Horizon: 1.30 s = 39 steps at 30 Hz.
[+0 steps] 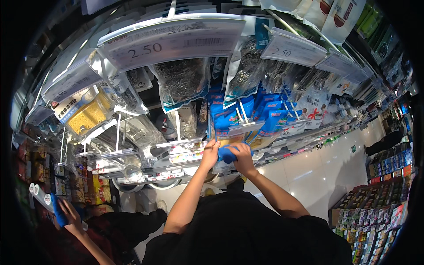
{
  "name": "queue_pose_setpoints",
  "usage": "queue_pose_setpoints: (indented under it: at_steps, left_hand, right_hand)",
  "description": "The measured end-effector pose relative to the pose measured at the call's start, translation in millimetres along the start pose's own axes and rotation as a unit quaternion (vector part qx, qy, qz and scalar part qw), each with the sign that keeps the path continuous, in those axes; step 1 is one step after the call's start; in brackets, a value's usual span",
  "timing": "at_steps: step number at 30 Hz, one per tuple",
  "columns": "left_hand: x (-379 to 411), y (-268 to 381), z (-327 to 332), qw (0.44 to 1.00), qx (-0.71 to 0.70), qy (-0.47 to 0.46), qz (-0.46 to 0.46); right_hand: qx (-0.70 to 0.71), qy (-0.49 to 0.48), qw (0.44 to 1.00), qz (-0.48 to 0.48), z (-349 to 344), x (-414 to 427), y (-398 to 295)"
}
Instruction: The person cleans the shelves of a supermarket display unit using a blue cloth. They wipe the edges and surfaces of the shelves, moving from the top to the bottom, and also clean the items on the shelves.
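Observation:
In the head view, my right hand [244,159] is closed around a bunched blue cloth [228,154]. The cloth rests against the lower part of a blue packet [221,114] hanging on a rack hook. At that packet's lower left edge, my left hand [210,155] pinches it with the thumb on the near side; its fingertips are partly hidden. More blue packets [272,111] hang just to the right, some showing a yellowish lower part. Above them are bagged steel-wool scourers [245,68] and another scourer bag [184,82].
White hook rods [243,111] and price-tag holders [175,39] jut toward me. A packaged yellow sponge [87,112] hangs left. At lower left, another person's hand [70,213] holds a blue cloth and clear-wrapped rolls [43,197]. Stocked shelves [371,212] stand right, across the tiled floor [308,172].

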<state>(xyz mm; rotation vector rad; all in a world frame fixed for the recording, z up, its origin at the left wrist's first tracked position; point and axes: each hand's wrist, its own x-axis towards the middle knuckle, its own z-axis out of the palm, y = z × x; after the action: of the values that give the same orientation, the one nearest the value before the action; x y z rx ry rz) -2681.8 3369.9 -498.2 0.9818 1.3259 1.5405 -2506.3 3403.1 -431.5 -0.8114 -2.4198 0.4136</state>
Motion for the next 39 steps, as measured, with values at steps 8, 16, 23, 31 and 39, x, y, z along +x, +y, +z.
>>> queue_pose_setpoints:
  at_steps: [8,16,23,31,39]
  left_hand:
    - [2.2,-7.5,-16.2,0.992,-0.032,-0.04,-0.115]
    - [-13.2,-30.0,10.0,0.956,0.02,-0.165,-0.24]
    - [-31.1,-35.1,38.0,0.968,-0.006,-0.161,-0.193]
    - [-59.6,-60.4,18.4,0.945,-0.108,-0.115,-0.288]
    - [-65.3,-31.0,9.7,0.932,-0.103,-0.156,-0.311]
  right_hand:
    - [0.047,-0.001,0.998,0.045,-13.8,-16.3,1.7]
    - [0.146,0.186,0.971,0.037,-55.6,29.9,-5.3]
    - [0.056,0.138,0.988,0.036,-44.6,14.8,6.7]
    - [0.059,-0.001,0.997,0.058,20.1,-61.3,14.9]
    - [0.081,-0.009,0.996,0.039,29.6,-61.6,27.1]
